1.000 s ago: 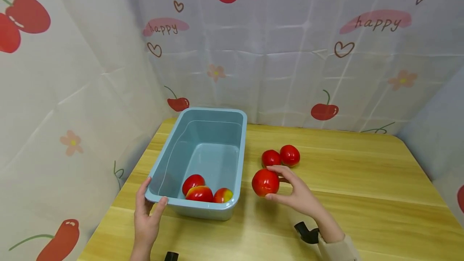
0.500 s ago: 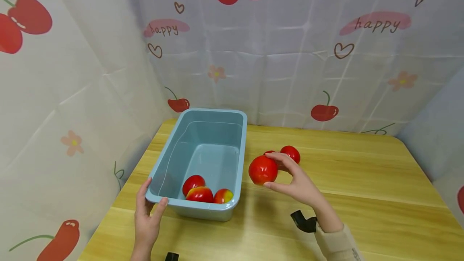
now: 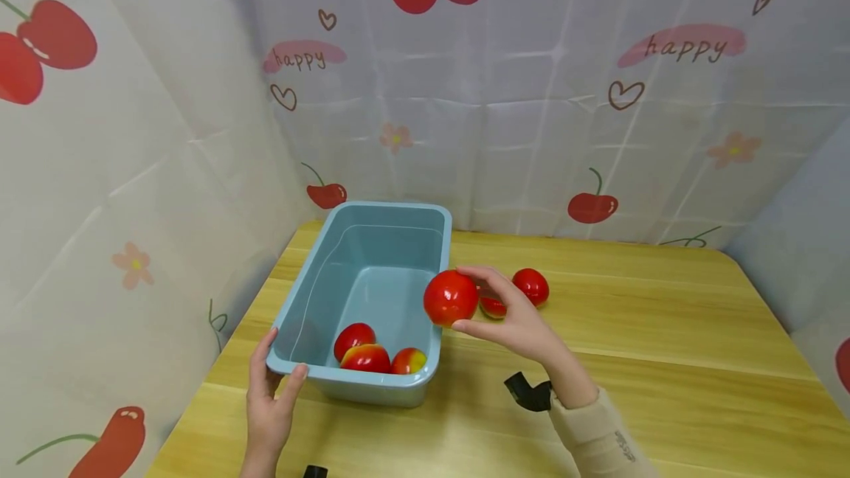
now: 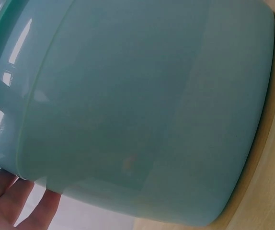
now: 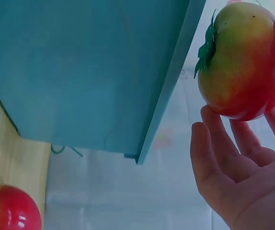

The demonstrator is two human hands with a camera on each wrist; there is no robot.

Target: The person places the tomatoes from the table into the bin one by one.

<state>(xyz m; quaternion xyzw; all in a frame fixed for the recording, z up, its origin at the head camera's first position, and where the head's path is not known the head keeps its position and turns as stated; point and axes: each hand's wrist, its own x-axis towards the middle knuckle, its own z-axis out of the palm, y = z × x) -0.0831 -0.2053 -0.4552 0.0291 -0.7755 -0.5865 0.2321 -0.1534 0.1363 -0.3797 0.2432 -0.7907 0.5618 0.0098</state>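
My right hand [image 3: 521, 327] holds a glossy red tomato [image 3: 449, 299] between thumb and fingertips, overlapping the right rim of a blue-grey plastic bin [image 3: 373, 392]. The right wrist view shows the tomato's yellow-green end and green leafy calyx [image 5: 205, 51], higher than the bin's rim. My left hand [image 3: 268, 404] grips the bin's near left corner, its thumb at the front rim; in the left wrist view several fingers [image 4: 44, 211] touch the outer wall. Inside the bin's near end lie three red-and-yellow tomatoes [image 3: 365, 358].
Two more tomatoes sit on the wooden table [image 3: 637, 345] right of the bin, one [image 3: 530, 287] in plain sight, the other [image 3: 493, 307] partly behind the right hand. A white curtain [image 3: 505, 116] printed with cherries encloses the back and sides.
My right hand has lifted the tomato from low over the table and carried it up and left to the bin's right rim. The left hand stays at the corner.
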